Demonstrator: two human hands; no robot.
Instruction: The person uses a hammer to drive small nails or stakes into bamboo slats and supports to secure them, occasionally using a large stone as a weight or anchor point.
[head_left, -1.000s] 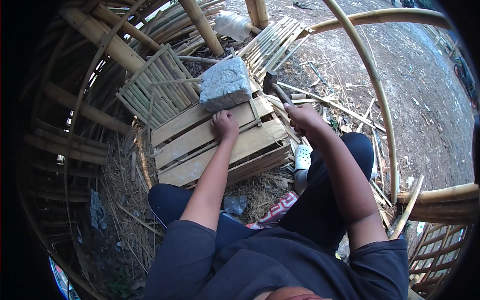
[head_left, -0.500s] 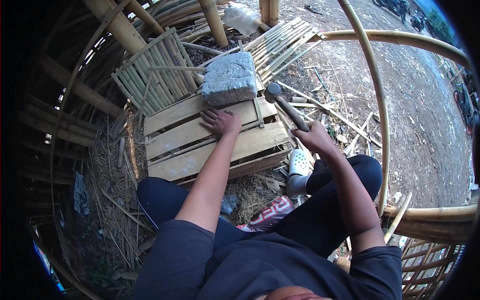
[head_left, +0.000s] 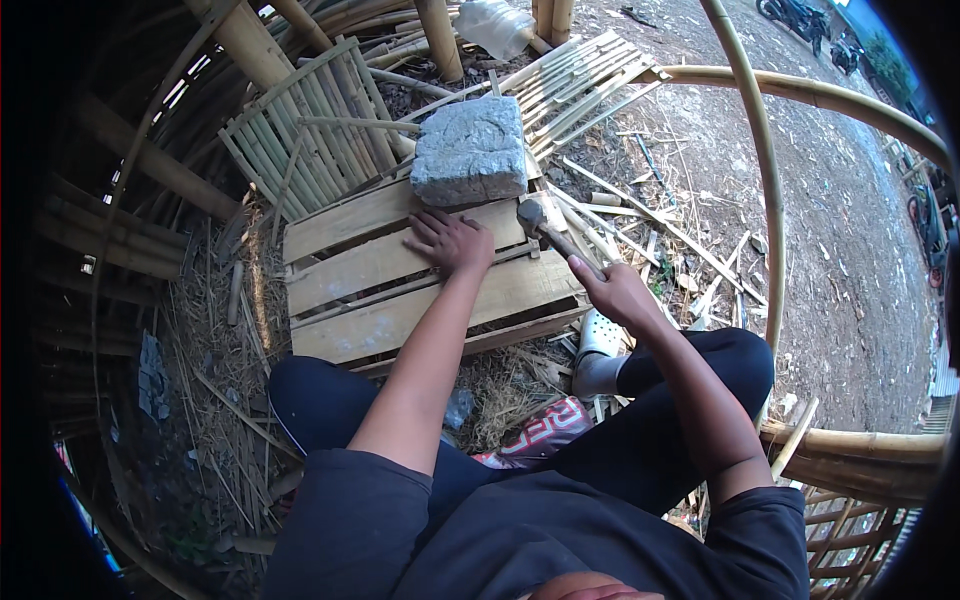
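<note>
My left hand [head_left: 452, 242] lies on the slatted top of a wooden crate [head_left: 400, 312], fingers spread, just in front of a rough grey stone block [head_left: 468, 150]. A thin strip [head_left: 385, 288] runs along the crate top beneath that hand's wrist. In my right hand [head_left: 618, 297] is a hammer [head_left: 568, 248], gripped by its handle. The hammer's head is over the crate's right edge, close to the block's front right corner. Whether it touches the wood I cannot tell.
Slatted bamboo panels [head_left: 310, 125] lean behind the crate, and another [head_left: 585, 85] lies beyond the block. Bamboo scraps litter the ground to the right. A curved bamboo pole [head_left: 765, 190] rises at the right. A red printed bag [head_left: 545, 432] lies between my legs, near a white clog [head_left: 600, 332].
My right hand has brought the hammer down and slightly left, so its head is nearer the crate's right edge. My left hand stays on the crate while the whole view shifts slightly.
</note>
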